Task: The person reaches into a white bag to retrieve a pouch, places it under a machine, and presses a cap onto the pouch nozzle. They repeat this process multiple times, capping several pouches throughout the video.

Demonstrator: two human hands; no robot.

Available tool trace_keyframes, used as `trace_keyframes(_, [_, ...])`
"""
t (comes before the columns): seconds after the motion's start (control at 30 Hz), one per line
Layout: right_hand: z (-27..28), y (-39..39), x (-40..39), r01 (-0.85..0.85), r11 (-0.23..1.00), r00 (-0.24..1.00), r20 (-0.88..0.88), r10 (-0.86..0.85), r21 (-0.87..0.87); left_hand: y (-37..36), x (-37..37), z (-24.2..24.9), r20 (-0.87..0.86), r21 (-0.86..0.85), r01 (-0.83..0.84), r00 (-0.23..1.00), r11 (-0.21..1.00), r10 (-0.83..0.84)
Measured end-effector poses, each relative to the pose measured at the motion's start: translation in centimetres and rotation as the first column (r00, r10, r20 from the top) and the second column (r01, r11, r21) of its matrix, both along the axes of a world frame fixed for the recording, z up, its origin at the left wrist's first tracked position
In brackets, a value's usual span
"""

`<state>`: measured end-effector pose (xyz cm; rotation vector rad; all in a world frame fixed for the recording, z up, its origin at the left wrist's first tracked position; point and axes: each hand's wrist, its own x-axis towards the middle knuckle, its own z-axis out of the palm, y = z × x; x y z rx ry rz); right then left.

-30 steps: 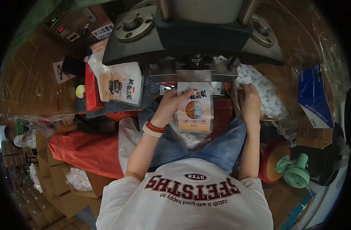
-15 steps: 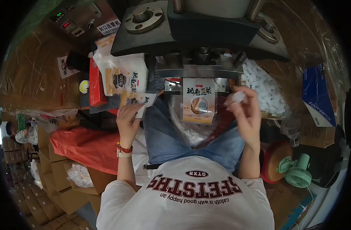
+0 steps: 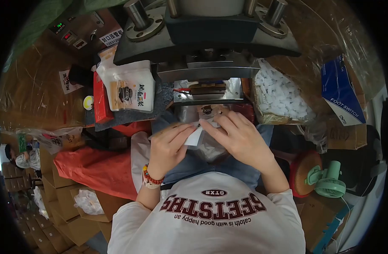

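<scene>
Over the lap, my left hand is closed on a white pouch, fingers pinching its edge. My right hand meets it at the pouch's upper edge, with thumb and fingers pressed together; the small white piece is hidden from view. Just behind the hands, a printed pouch lies below the press. A stack of printed pouches rests on a grey cloth at the left. To the right is a bag of small white pieces.
A red box stands beside the pouch stack. On the right are a blue-and-white box, a cardboard box, a round stool and a green fan. A control box sits at the back left.
Both hands have come together at the centre, bringing the left hand's pouch to the right hand. The printed pouch at the press sits lower and is mostly covered. The view has shifted slightly.
</scene>
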<state>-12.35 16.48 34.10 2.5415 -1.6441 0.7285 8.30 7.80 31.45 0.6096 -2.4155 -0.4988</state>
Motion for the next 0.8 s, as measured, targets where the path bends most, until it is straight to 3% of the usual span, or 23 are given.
trace_keyframes(0.07, [-0.9, -0.8, -0.6, 0.084, 0.996, 0.993, -0.081, -0.086, -0.025, -0.3, -1.2, -2.8, -0.009, 0.092, -0.040, 0.999, 0.995, 0.041])
trace_keyframes(0.1, [-1.1, -1.0, -1.0, 0.088, 0.996, 0.993, -0.080, -0.090, -0.024, -0.5, -2.1, -3.8, 0.006, 0.497, -0.077, 0.996, 0.864, 0.085])
trace_keyframes(0.13, [-1.3, -1.2, -1.5, 0.154, 0.988, 0.985, 0.089, -0.151, -0.026, -0.8, -3.1, -4.8, 0.038, 0.810, -0.101, 0.992, 0.577, 0.121])
trace_keyframes(0.17, [-1.4, -1.2, -2.2, 0.213, 0.977, 0.946, 0.252, -0.202, -0.019, -1.4, -3.9, -6.2, 0.035, 0.809, -0.101, 0.992, 0.579, 0.123])
trace_keyframes(0.23, [-0.8, -0.8, -4.2, 0.354, 0.931, 0.876, 0.378, -0.299, -0.084, -2.7, -5.5, -7.5, -0.253, 0.956, 0.199, 0.932, 0.217, 0.260])
trace_keyframes(0.27, [-0.7, -0.7, -5.4, 0.433, 0.895, 0.845, 0.394, -0.363, -0.105, -3.2, -6.2, -7.3, -0.284, 0.956, 0.241, 0.902, 0.166, 0.327])
trace_keyframes(0.3, [-0.9, -0.6, -6.4, 0.561, 0.826, 0.766, 0.418, -0.488, -0.064, -4.0, -6.8, -7.1, -0.282, 0.957, 0.238, 0.901, 0.165, 0.331])
trace_keyframes(0.33, [-1.7, -0.8, -7.3, 0.557, 0.828, 0.767, 0.419, -0.486, -0.060, -4.8, -7.2, -7.1, -0.294, 0.955, 0.262, 0.887, 0.137, 0.355])
trace_keyframes(0.4, [-4.4, -1.4, -8.7, 0.761, 0.648, 0.647, 0.041, -0.762, 0.027, -5.9, -7.7, -7.1, -0.319, 0.947, 0.308, 0.872, 0.091, 0.371])
trace_keyframes(0.5, [-7.7, -2.4, -10.0, 0.740, 0.660, 0.665, 0.006, -0.747, 0.132, -6.0, -7.9, -6.5, -0.299, 0.946, 0.324, 0.866, 0.006, 0.400])
trace_keyframes(0.57, [-8.4, -2.0, -11.0, 0.694, 0.713, 0.705, 0.103, -0.701, 0.105, -6.3, -6.9, -6.8, -0.276, 0.959, 0.280, 0.879, 0.048, 0.390])
trace_keyframes(0.6, [-8.5, -2.0, -11.3, 0.660, 0.749, 0.728, 0.192, -0.658, 0.061, -6.6, -5.7, -5.6, -0.155, 0.968, 0.071, 0.925, 0.241, 0.348])
trace_keyframes(0.63, [-6.9, -1.9, -10.7, 0.700, 0.653, 0.578, 0.306, -0.756, 0.290, -7.0, -4.4, -4.6, -0.025, 0.895, -0.127, 0.944, 0.428, 0.330])
trace_keyframes(0.67, [-6.0, -1.7, -10.4, 0.699, 0.655, 0.581, 0.305, -0.754, 0.287, -7.3, -2.7, -3.8, -0.026, 0.452, -0.390, 0.893, 0.802, 0.449])
trace_keyframes(0.7, [-5.4, -1.3, -10.0, 0.680, 0.647, 0.461, 0.485, -0.743, 0.345, -7.5, -0.5, -3.3, -0.097, -0.163, -0.547, 0.837, 0.821, 0.538])
trace_keyframes(0.73, [-5.0, -0.9, -9.5, 0.649, 0.646, 0.308, 0.638, -0.706, 0.401, -8.0, 1.7, -3.6, -0.093, -0.163, -0.548, 0.837, 0.821, 0.540])
trace_keyframes(0.77, [-4.7, -0.6, -8.7, 0.646, 0.646, 0.307, 0.636, -0.708, 0.406, -8.4, 4.1, -4.6, 0.133, -0.344, -0.510, 0.805, 0.788, 0.579])
trace_keyframes(0.8, [-4.4, -0.4, -7.8, 0.420, 0.817, 0.273, 0.803, -0.530, 0.396, -8.1, 5.8, -5.6, 0.243, -0.425, -0.474, 0.761, 0.771, 0.602])
